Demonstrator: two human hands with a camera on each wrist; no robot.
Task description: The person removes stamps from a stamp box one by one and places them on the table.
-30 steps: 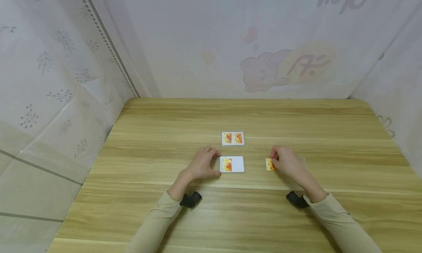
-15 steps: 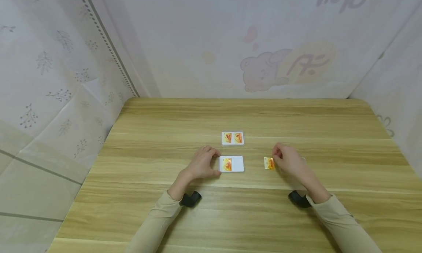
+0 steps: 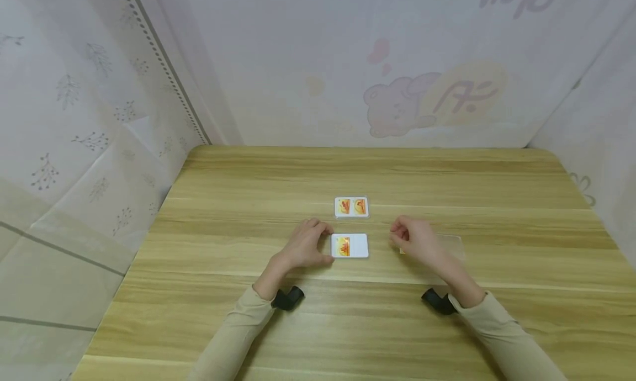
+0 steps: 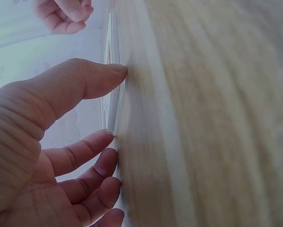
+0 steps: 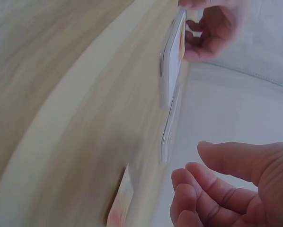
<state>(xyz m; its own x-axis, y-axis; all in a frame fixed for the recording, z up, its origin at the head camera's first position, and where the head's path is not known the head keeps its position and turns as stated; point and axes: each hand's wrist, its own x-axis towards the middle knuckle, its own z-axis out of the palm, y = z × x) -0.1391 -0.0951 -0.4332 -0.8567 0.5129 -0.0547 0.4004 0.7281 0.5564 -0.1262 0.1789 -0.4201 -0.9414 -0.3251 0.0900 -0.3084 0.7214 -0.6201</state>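
A flat white stamp holder (image 3: 359,245) lies on the table with one yellow-orange stamp (image 3: 343,247) on its left half. My left hand (image 3: 304,245) holds its left end, the thumb (image 4: 103,78) at the near edge and the index finger at the far one. To the right, my right hand (image 3: 419,241) hovers with loosely curled fingers; the right wrist view shows nothing between thumb and fingertips. Below it a loose stamp (image 5: 120,201) lies on the wood, mostly covered by the hand in the head view.
Behind the held one, a second holder (image 3: 351,207) bears two orange stamps. A clear plastic cover (image 3: 452,245) lies partly beneath the right forearm. The wooden table (image 3: 258,182) meets patterned cloth (image 3: 278,66) at the back and sides.
The right hand, which pinched the loose stamp at its right edge, has let go and shifted left over it. The left hand stays on the holder.
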